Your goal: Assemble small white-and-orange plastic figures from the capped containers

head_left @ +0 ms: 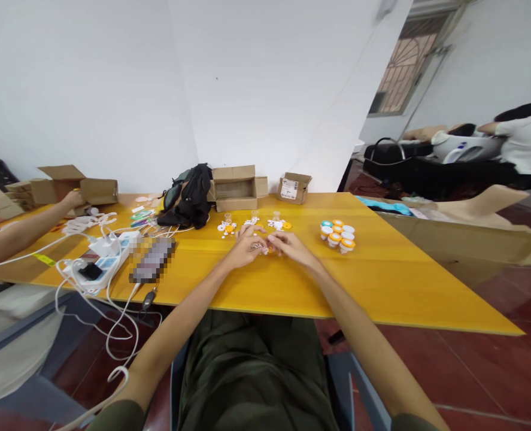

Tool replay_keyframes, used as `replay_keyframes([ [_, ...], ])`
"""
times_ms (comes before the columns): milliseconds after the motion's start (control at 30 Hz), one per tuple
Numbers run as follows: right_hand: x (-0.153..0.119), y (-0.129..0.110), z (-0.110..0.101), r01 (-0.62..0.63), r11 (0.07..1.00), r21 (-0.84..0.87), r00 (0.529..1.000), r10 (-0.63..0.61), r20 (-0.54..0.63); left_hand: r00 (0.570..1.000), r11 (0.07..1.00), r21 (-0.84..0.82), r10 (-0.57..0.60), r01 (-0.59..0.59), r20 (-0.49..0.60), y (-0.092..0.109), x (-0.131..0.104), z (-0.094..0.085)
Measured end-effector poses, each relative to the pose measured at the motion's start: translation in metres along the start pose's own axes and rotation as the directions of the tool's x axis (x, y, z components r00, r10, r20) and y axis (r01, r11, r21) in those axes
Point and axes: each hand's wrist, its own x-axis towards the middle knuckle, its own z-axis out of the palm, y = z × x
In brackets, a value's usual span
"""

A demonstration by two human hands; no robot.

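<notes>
- Table, yellow-orange, running under the wide box, which stands open near the back edge by the wall.
- Left hand: in front of the wide box and slightly to its right, fingers bent inward, close to some small pieces, white with dark dots; whether they grip any cannot be told.
- Right hand: in front of the wide box and farther right, thumb and fingers drawn together beside an orange bit; a grip on it cannot be made out.
- Loose parts, white and yellow, in small groups between the wide box and the hands and on to the right, with clear cups just behind.
- Lidded cups, bunched to the right of the wide box and nearer the front, their lids orange, white and teal.
- Small box, with a white label, right of the wide box.
- Black bag, immediately left of the wide box.
- Phone, pixelated, and power strip with white cables, left of the wide box and nearer the front.
- Another person's hand, far left of the wide box, at an open carton.
</notes>
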Motion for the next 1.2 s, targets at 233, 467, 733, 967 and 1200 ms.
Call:
replay_keyframes([
  [233, -0.002, -0.003, 0.008, -0.080, 0.969, 0.233, 0.994, 0.058, 0.098, 0.997, 0.996, -0.054, -0.070, 0.068, -0.037, 0.000, 0.003, 0.000],
  [467, -0.001, 0.002, 0.008, -0.146, 0.954, 0.261, 0.986, 0.118, 0.122, 0.998, 0.996, -0.077, -0.052, 0.049, -0.041, -0.001, 0.003, 0.003],
  [733, -0.001, 0.003, 0.007, -0.174, 0.959, 0.223, 0.978, 0.141, 0.154, 0.999, 0.999, -0.051, -0.007, 0.005, -0.034, 0.000, 0.003, 0.006],
  [967, -0.001, 0.006, 0.006, -0.182, 0.962, 0.205, 0.973, 0.145, 0.182, 1.000, 1.000, -0.019, -0.022, 0.021, -0.008, 0.001, 0.000, 0.004],
  [1200, -0.002, 0.005, 0.006, -0.192, 0.963, 0.189, 0.967, 0.153, 0.206, 0.999, 0.999, -0.030, 0.034, -0.033, 0.028, -0.001, -0.001, 0.005],
])
